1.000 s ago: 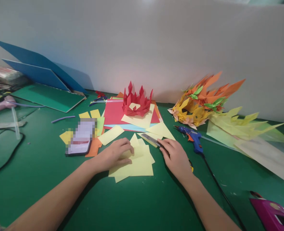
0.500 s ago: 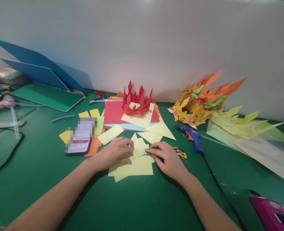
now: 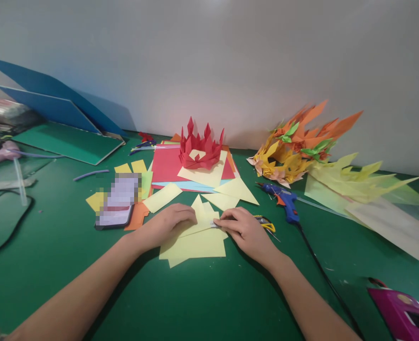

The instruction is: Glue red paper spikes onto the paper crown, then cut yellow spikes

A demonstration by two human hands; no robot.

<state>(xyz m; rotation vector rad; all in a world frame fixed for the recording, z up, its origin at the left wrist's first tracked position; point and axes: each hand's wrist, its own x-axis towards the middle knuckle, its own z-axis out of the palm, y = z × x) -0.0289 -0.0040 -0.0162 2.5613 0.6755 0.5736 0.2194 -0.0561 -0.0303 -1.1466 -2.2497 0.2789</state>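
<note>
A folded sheet of pale yellow paper (image 3: 204, 220), its pointed corner upward, lies over several larger yellow sheets (image 3: 198, 247) in front of me. My left hand (image 3: 172, 221) rests on the left part of the folded sheet, fingers together and bent over it, thumb hidden. From the right, my right hand (image 3: 243, 231) pinches a small whitish-grey piece (image 3: 214, 223) against the paper's right edge; its kind is too small to make out. Just past that hand, a yellow-and-black cutter (image 3: 266, 223) lies partly covered.
A red paper crown (image 3: 201, 154) sits on coloured sheets at the back. Right are a blue glue gun (image 3: 284, 201) with a cord, orange paper crowns (image 3: 302, 147) and a magenta device (image 3: 401, 308). Left lie a phone (image 3: 119, 201) and blue-green boards (image 3: 67, 142).
My left fingers have closed together over the folded paper, and the thumb has gone out of sight. The right hand keeps its pinch almost in place. The view has shifted slightly.
</note>
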